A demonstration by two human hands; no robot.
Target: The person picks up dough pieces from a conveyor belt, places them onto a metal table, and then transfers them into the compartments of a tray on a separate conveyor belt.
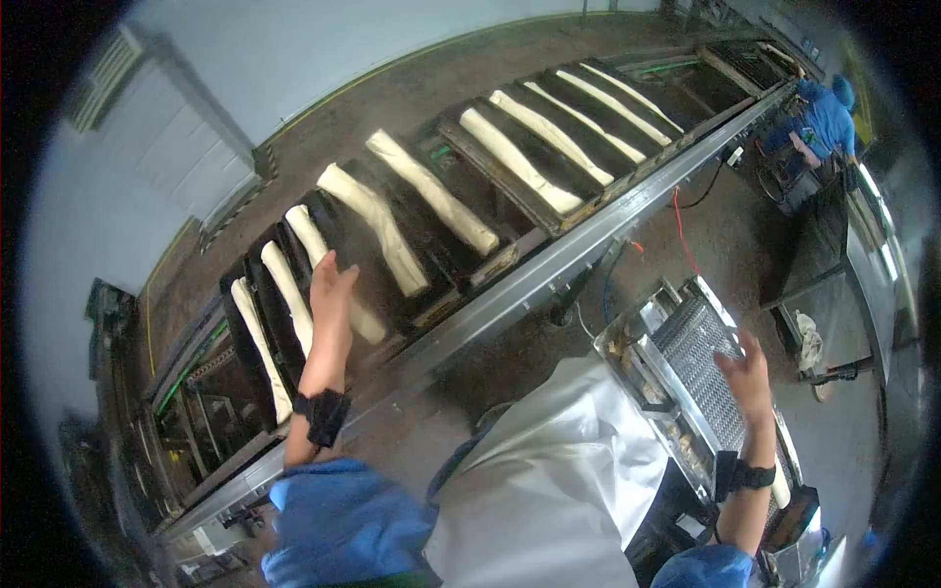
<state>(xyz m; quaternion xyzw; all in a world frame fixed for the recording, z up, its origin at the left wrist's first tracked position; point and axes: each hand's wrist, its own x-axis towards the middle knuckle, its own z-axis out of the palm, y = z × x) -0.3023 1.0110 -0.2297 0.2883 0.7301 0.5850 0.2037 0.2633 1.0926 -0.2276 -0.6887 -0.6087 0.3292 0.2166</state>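
My left hand (pixel 334 286) reaches over the near end of a row of long dark pans, fingers apart and holding nothing. Just behind it lies a long pale dough roll (pixel 306 233), partly covered by the hand. Several similar rolls lie lengthwise in the other pans, including a twisted dough roll (pixel 377 223) to its right. My right hand (pixel 748 380) is off to the right, loosely curved with fingers apart, above a metal mesh conveyor (pixel 698 353). No object shows in it. Part of another pale roll (pixel 781 485) shows beside my right wrist.
A steel rail (pixel 608 223) runs along the near side of the pan line. My white apron (pixel 549 470) is close to the mesh conveyor. At the far right, a person in blue (pixel 828 122) is beside the line. A metal table (pixel 833 294) holds a whitish cloth (pixel 809 341).
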